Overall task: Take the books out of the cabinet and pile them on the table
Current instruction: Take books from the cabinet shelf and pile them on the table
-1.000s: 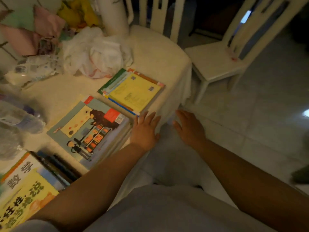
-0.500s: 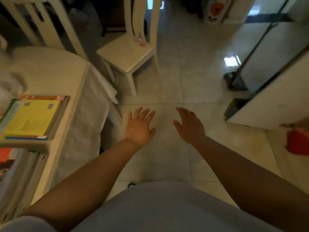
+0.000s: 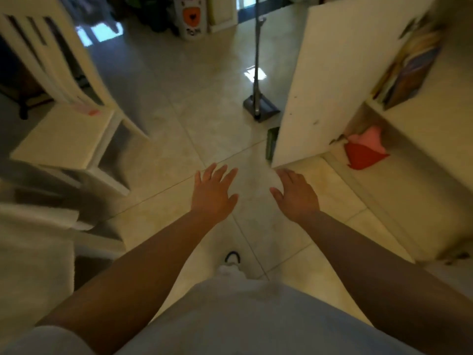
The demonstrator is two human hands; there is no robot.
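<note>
Both hands, left point(image 3: 213, 194) & right point(image 3: 297, 194), are held released w/ nothing grasped; books point(image 3: 407, 65) are seen upright in cabinet point(image 3: 332, 73), up-right of the nearer right hand.

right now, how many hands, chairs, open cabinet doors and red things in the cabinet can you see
hands: 2, left hand and right hand, both held open over the floor and holding nothing
chairs: 1, white chair
open cabinet doors: 1, cabinet door
red things in the cabinet: 1, red item on the lower shelf
total: 5
</note>
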